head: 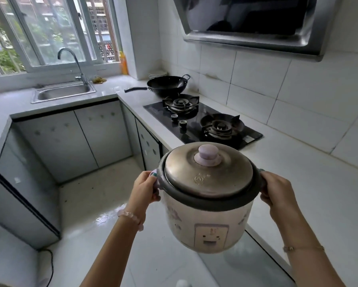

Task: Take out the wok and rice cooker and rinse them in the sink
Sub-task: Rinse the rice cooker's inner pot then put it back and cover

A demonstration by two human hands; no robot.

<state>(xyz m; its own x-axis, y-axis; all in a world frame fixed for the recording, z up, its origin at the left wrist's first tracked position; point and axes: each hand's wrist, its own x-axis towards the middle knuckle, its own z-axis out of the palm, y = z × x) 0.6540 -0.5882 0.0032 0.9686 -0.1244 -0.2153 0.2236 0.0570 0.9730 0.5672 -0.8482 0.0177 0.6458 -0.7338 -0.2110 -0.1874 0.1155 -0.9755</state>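
I hold a pale rice cooker (207, 220) in the air above the floor, close to the right counter's edge. Its metal lid (209, 172) with a lilac knob is on. My left hand (145, 188) grips its left side handle and my right hand (274, 191) grips the right one. A black wok (167, 84) with a long handle sits on the counter in the far corner, just behind the gas stove. The steel sink (63, 93) lies under the window at the back left, with a curved faucet (74, 65) behind it.
A black two-burner gas stove (203, 121) sits on the right counter (310, 183), under a range hood (256, 23). White plates (157, 74) are stacked behind the wok. An orange bottle (123, 63) stands on the sill. Grey cabinets (74, 139) line the left and back. A black cable (49, 264) trails on the floor.
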